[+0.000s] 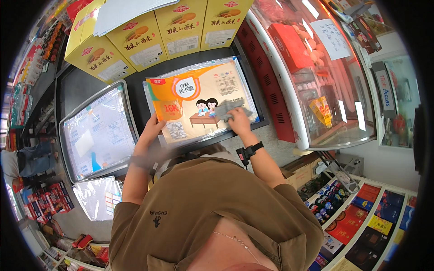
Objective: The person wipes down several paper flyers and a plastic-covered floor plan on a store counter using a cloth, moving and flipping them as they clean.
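A flat pack of self-adhesive book-cover film [203, 81], orange and cream with a cartoon of two children at a desk, lies on top of a stack of clear plastic packs on a black surface. My left hand [151, 130] grips its near left edge, thumb on top; the other fingers are partly hidden. In my right hand [240, 121] is a crumpled grey cloth [230, 109], pressed on the right part of the pack. The cloth looks slightly blurred.
Yellow cartons [179, 30] stand behind the stack, with white sheets [132, 13] on top. To the left is a grey-rimmed tray [130, 111] holding flat plastic packs; another clear pack [96, 200] sits below it. A glass-topped display chiller [305, 81] borders the right side.
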The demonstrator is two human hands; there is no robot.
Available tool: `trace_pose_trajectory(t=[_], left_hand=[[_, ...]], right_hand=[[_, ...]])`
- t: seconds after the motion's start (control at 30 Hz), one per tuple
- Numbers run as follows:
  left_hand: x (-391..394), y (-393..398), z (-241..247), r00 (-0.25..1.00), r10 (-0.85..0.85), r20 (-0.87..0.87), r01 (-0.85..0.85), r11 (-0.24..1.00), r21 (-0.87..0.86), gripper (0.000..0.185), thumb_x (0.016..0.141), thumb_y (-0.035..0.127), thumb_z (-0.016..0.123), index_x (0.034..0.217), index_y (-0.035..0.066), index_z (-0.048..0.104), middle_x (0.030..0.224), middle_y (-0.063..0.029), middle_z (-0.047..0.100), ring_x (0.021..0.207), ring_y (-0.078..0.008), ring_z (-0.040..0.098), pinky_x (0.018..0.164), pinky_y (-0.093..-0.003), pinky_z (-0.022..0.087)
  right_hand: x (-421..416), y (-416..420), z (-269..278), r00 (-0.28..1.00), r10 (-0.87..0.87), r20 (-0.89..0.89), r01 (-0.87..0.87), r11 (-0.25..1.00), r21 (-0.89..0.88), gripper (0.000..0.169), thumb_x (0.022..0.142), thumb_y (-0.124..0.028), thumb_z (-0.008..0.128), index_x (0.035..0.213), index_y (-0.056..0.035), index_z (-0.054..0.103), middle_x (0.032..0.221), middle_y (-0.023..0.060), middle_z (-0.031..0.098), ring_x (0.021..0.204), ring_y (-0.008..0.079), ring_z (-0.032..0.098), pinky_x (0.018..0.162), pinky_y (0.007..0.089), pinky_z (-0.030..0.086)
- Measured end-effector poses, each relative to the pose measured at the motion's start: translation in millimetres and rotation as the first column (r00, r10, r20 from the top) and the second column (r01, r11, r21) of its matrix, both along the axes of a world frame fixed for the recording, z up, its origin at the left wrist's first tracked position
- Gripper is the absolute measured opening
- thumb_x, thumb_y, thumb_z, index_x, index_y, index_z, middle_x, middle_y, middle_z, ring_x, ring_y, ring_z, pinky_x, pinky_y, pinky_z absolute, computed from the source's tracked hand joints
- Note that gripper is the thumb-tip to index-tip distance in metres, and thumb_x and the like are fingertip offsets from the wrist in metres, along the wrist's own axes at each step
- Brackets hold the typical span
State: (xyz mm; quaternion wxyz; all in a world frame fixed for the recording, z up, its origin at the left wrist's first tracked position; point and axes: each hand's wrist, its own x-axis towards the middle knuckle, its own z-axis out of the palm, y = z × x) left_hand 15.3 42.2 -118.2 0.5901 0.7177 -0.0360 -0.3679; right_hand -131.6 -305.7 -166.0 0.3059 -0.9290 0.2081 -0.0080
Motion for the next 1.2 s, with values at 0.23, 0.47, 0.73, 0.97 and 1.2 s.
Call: trace_pose_trajectory(t=[0.23, 0.47, 0.73, 0.97, 1.2], left_hand=[[6, -8, 50, 0.997, 0.074, 0.022, -0.067, 0.972, -0.226, 0.049, 0.096, 0.012, 0.052, 0.143, 0.003, 0.04, 0.126, -0.007, 0.058, 0.105, -0.0139, 0.061, 0.085, -0.0264, 0.052], [-7, -1, 122, 0.938, 0.308, 0.158, -0.215, 0.875, -0.433, 0.059, 0.097, 0.009, 0.047, 0.153, 0.007, 0.027, 0.13, -0.006, 0.058, 0.093, -0.0079, 0.063, 0.067, -0.018, 0.051], [-21, 9, 172, 0.837, 0.344, 0.426, -0.063, 0.834, -0.548, 0.06, 0.095, 0.013, 0.056, 0.15, 0.004, 0.032, 0.155, -0.0122, 0.034, 0.115, -0.0182, 0.057, 0.087, -0.0276, 0.051], [4, 7, 78, 0.466, 0.027, 0.884, -0.143, 0.989, 0.045, 0.062, 0.088, 0.023, 0.067, 0.143, 0.006, 0.044, 0.156, -0.0192, 0.029, 0.139, -0.038, 0.034, 0.114, -0.0486, 0.027], [-5, -25, -26, 0.566, -0.536, 0.626, 0.114, 0.803, 0.585, 0.08, 0.081, 0.041, 0.073, 0.149, 0.015, 0.039, 0.159, -0.0263, 0.018, 0.141, -0.0543, 0.021, 0.114, -0.0554, 0.026]], right_hand=[[68, 90, 75, 0.919, 0.362, 0.157, -0.363, 0.616, 0.7, 0.055, 0.087, -0.024, 0.07, 0.137, -0.0065, 0.053, 0.135, 0.0138, 0.054, 0.123, 0.0248, 0.053, 0.105, 0.0346, 0.04], [74, 164, 159, 0.702, 0.59, 0.399, -0.711, 0.55, 0.437, 0.081, 0.082, -0.02, 0.071, 0.15, -0.0052, 0.031, 0.147, 0.0221, 0.039, 0.135, 0.034, 0.04, 0.111, 0.0388, 0.034], [78, 120, 207, 0.908, -0.051, 0.416, -0.348, 0.459, 0.817, 0.039, 0.09, -0.015, 0.069, 0.126, -0.0014, 0.059, 0.115, 0.0078, 0.065, 0.1, 0.0148, 0.062, 0.089, 0.0329, 0.051], [60, 38, 169, 0.659, -0.665, 0.351, -0.425, 0.055, 0.903, 0.048, 0.089, -0.001, 0.063, 0.135, 0.001, 0.048, 0.128, 0.0129, 0.058, 0.117, 0.0267, 0.058, 0.101, 0.0423, 0.047], [32, 7, 51, 0.598, -0.801, -0.027, -0.018, -0.047, 0.999, 0.048, 0.089, 0.003, 0.062, 0.135, -0.0012, 0.049, 0.131, 0.0113, 0.058, 0.116, 0.0274, 0.057, 0.101, 0.0428, 0.046]])
